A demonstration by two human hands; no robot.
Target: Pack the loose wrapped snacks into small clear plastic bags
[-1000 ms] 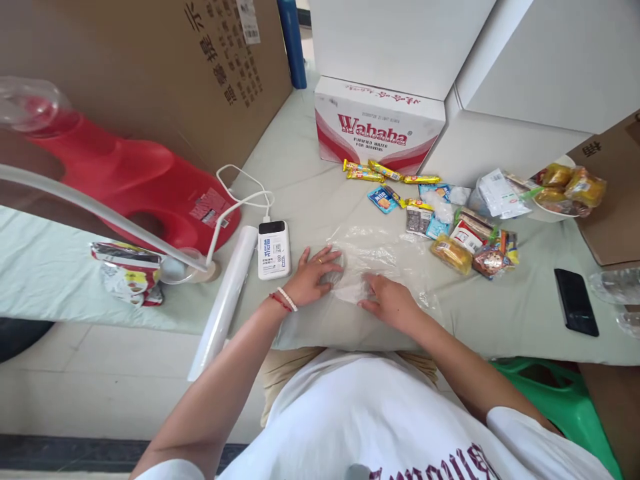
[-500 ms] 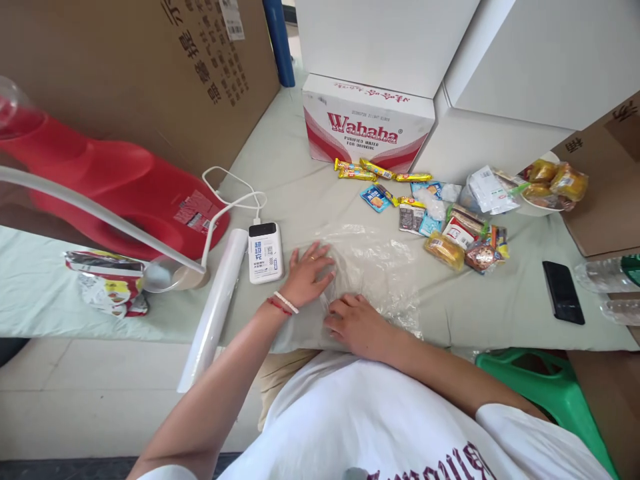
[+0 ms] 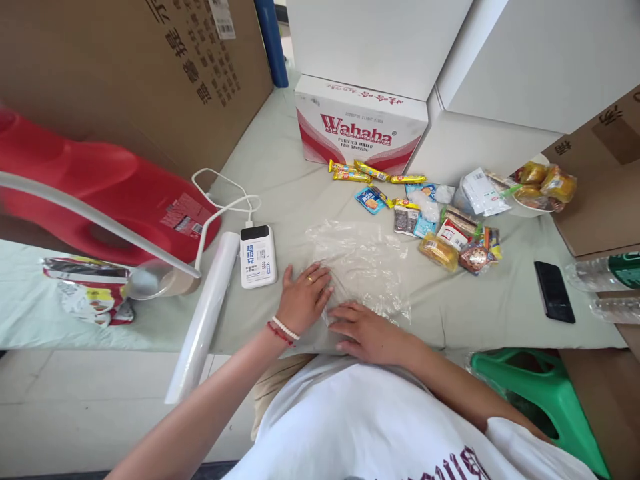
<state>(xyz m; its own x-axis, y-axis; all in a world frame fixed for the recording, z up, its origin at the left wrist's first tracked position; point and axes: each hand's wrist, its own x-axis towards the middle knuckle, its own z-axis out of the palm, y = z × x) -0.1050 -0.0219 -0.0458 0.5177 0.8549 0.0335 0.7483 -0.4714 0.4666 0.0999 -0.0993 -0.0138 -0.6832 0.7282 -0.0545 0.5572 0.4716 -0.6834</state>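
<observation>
Clear film [image 3: 367, 270] on the table [image 3: 290, 193], centre of the near edge, straight ahead of the wearer's body; taken as the clock's centre, 12 pointing away. Cannot tell whether it is a single sheet or a flat bag. The flattening looks well along: film opened out and lying low on the cloth. Left to do, as I judge it: creases across the middle, a crinkled margin from 3 to 5 o'clock, a ruffled far edge at 12. Near edge partly hidden by the hands, so its lie is uncertain. Left hand [image 3: 305, 293] at 8 o'clock, palm down, fingers a little apart, tips pointing toward the film and resting at its left margin; no pinch visible. Right hand [image 3: 370, 332] at 6 o'clock, palm down over the near margin, fingers loosely bent and slightly apart, thumb away from them; seems to press rather than grasp, though the underside is hidden. The hands sit just beside each other, fingertips nearly meeting. Farther out: power bank [image 3: 258, 257] at 9, just beyond the left hand; roll [image 3: 204, 317] between 8 and 9, overhanging the table edge; yellow sticks [image 3: 353, 177] at 12, before the box [image 3: 360, 133]; cake [image 3: 439, 251] between 2 and 3, off the film, among other packets; phone [image 3: 554, 291] at 3, well apart.
</observation>
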